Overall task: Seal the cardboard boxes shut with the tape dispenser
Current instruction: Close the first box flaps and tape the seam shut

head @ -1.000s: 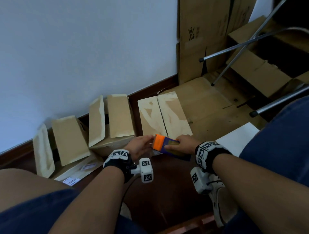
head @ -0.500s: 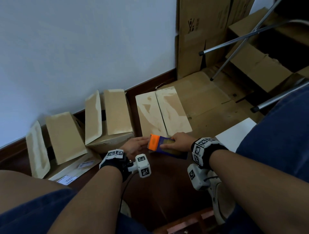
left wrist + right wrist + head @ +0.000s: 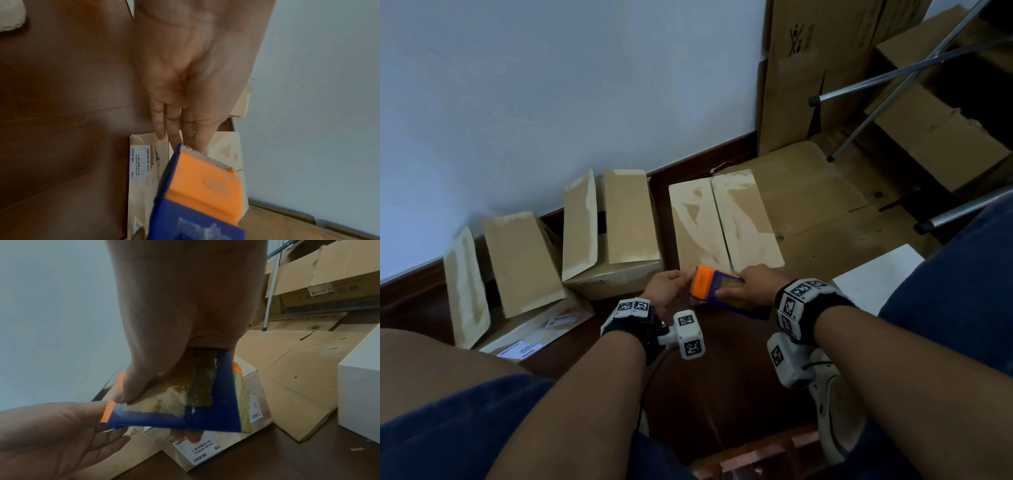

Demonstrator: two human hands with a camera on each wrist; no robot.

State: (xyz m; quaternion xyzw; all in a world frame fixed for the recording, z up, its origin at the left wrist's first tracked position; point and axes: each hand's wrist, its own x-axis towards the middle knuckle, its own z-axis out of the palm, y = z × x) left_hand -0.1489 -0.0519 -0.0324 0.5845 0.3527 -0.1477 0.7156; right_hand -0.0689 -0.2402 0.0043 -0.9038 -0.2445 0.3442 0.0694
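Three cardboard boxes stand along the wall. The left box [image 3: 517,260] and the middle box [image 3: 619,226] have flaps standing up, while the right box [image 3: 722,219] has its two flaps lying flat and meeting at a seam. The tape dispenser [image 3: 717,291] [image 3: 203,178] [image 3: 205,415] is blue with an orange toothed head. It hovers at the right box's near edge. My right hand [image 3: 736,287] [image 3: 156,415] grips its body, thumb on top. My left hand [image 3: 683,277] [image 3: 185,142] [image 3: 107,421] reaches its straight fingers to the toothed end. No tape strip shows.
Flattened cardboard [image 3: 825,205] lies right of the boxes, with a white box [image 3: 876,274] nearer me. Metal stand legs [image 3: 893,72] cross the upper right over more cartons [image 3: 808,68]. My knees frame the dark wooden floor [image 3: 722,377].
Almost nothing has changed. Both hands stay on the dispenser at the right box's near edge, and only my view has shifted slightly.
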